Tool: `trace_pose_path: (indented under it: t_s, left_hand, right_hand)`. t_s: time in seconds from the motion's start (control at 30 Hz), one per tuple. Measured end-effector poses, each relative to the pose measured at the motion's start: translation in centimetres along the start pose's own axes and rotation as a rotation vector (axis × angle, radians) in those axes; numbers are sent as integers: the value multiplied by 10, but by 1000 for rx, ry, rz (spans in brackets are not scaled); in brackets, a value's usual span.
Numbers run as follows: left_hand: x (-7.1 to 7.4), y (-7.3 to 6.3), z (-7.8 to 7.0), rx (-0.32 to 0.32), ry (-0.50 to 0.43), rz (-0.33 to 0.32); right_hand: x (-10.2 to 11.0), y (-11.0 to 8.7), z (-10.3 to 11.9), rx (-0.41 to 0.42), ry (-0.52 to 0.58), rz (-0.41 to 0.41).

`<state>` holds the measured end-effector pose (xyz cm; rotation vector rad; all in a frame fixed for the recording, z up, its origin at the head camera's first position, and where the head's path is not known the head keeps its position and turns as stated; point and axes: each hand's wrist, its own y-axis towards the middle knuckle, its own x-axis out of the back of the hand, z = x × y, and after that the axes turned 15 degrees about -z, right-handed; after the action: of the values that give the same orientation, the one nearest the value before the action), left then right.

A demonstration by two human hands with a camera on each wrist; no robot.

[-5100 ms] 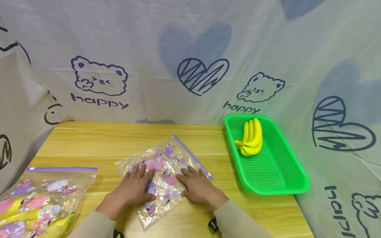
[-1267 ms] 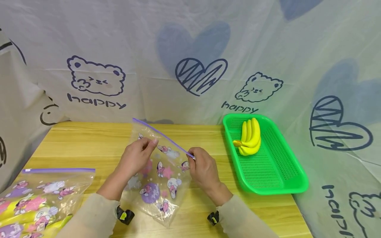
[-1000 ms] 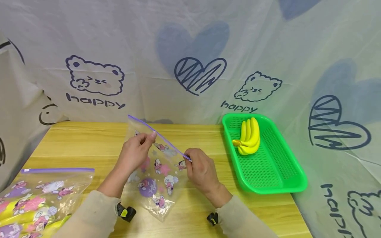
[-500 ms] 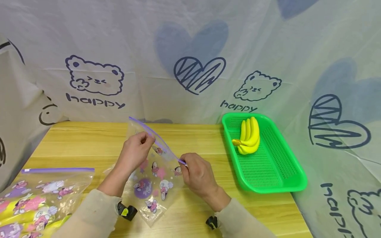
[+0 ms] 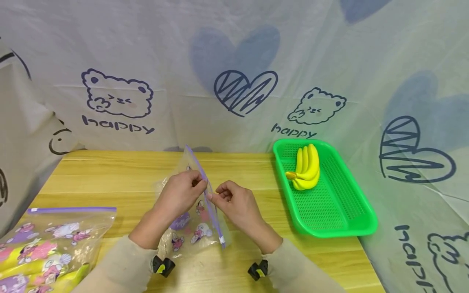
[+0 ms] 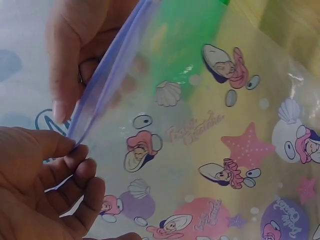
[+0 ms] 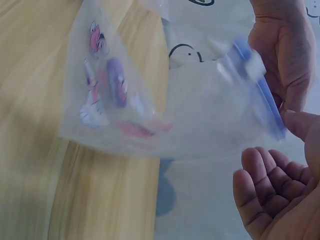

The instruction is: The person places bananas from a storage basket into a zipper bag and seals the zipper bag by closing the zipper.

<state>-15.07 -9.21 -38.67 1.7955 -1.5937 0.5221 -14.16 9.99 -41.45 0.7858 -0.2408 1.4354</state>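
Head view: over the worktop (image 5: 249, 167), the left hand (image 5: 182, 193) is pinching the purple zip strip (image 5: 215, 219) of a printed zip-top bag (image 5: 193, 228), probably light, limp, slippery and best held by that strip, while the right hand (image 5: 239, 206), fingers loosely curled, is resting its thumb mid-strip, no longer gripping the slider end (image 5: 222, 241).

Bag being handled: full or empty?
Empty: both wrist views look through the clear bag and show no contents.

At right, a green plastic basket (image 5: 326, 212) is holding bananas (image 5: 310, 166). Heart-printed cloth (image 5: 198, 97) is hanging at the far side.
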Motion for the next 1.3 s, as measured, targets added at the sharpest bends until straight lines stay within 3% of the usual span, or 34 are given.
trace_pose_path:
  t_s: [0.13, 0.3, 0.47, 0.6, 0.7, 0.87, 1.0, 1.13, 1.3]
  left_hand:
    - [-3, -1, -3, -34, 23, 17]
    - [-6, -3, -3, -65, 61, 24]
    - [-16, -10, -6, -100, 172, -44]
    - [-20, -17, -5, -102, 285, -88]
    - [-11, -19, -4, -93, 360, -89]
    - [28, -23, -5, -67, 448, -68]
    - [57, -25, -11, -60, 450, -136]
    - [63, -29, -23, -138, 453, -214]
    - [46, -30, -23, -365, 503, -335]
  right_hand:
    - [-2, 1, 1, 3, -13, -16]
    - [-5, 0, -1, 67, -58, -76]
    - [-6, -1, -3, 77, -63, -125]
    - [-2, 2, -5, 122, -168, -204]
    - [9, 9, -8, 135, -295, -254]
    - [36, 24, -15, 50, -429, -234]
    - [54, 29, -15, 9, -466, -229]
    - [59, 25, -2, 77, -423, -184]
    - [54, 19, 12, 281, -439, -181]
